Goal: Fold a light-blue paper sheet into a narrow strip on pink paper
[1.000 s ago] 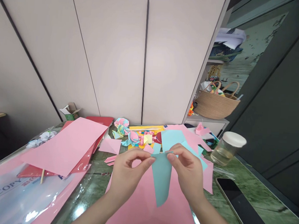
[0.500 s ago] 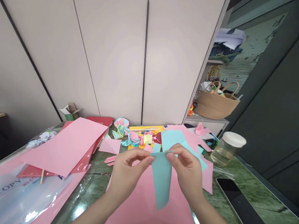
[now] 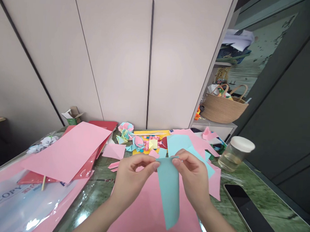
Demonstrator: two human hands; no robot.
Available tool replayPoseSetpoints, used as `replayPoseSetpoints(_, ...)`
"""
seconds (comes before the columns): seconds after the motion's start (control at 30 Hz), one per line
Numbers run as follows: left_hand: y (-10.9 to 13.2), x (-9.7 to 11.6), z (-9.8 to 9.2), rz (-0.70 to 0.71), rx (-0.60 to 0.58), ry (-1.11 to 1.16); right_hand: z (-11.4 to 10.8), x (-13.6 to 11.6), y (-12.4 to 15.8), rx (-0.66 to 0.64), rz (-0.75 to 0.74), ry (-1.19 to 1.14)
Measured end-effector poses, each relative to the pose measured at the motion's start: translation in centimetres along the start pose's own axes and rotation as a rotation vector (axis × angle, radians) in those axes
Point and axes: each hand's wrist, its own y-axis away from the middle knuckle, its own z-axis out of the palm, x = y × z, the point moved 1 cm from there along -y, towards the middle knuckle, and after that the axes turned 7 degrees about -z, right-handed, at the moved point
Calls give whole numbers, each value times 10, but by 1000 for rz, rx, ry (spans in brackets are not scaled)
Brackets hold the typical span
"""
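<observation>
A long teal paper piece (image 3: 169,191) hangs in front of me, its pointed end down. My left hand (image 3: 130,179) pinches its top left corner between thumb and fingers. My right hand (image 3: 193,178) pinches the top right corner the same way. Both hands are held just above a large pink sheet (image 3: 148,218) that lies on the green table (image 3: 271,205) near its front edge.
More pink and red sheets (image 3: 70,150) lie left over a plastic paper pack (image 3: 8,204). Small folded paper shapes (image 3: 139,141) sit at the back middle. A lidded glass jar (image 3: 236,153) and a dark phone (image 3: 254,216) are at the right; a woven basket (image 3: 223,106) stands behind.
The teal piece now hangs longer, its tip lower and shifted slightly right. Both hands stay in nearly the same place, still pinching its top.
</observation>
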Motion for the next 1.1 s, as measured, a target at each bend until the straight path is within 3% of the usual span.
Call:
replayPoseSetpoints(0.27,-1,-3,1,-15,10,33,-1,1,-2,-19,35,21)
replayPoseSetpoints(0.43,-7,-4,-1,-39,87,82,0,1,-4,-221,106,23)
replayPoseSetpoints(0.53,-11,-4,-3,-80,97,145,2,2,-6,-269,127,69)
replayPoseSetpoints(0.7,-14,-6,-6,-137,-3,174,2,3,-7,-207,134,134)
replayPoseSetpoints(0.93,-18,-12,-11,-130,-233,243,-2,4,-7,-232,159,81)
replayPoseSetpoints(1.1,-16,-10,-9,-141,-283,244,-2,2,-8,-237,143,73)
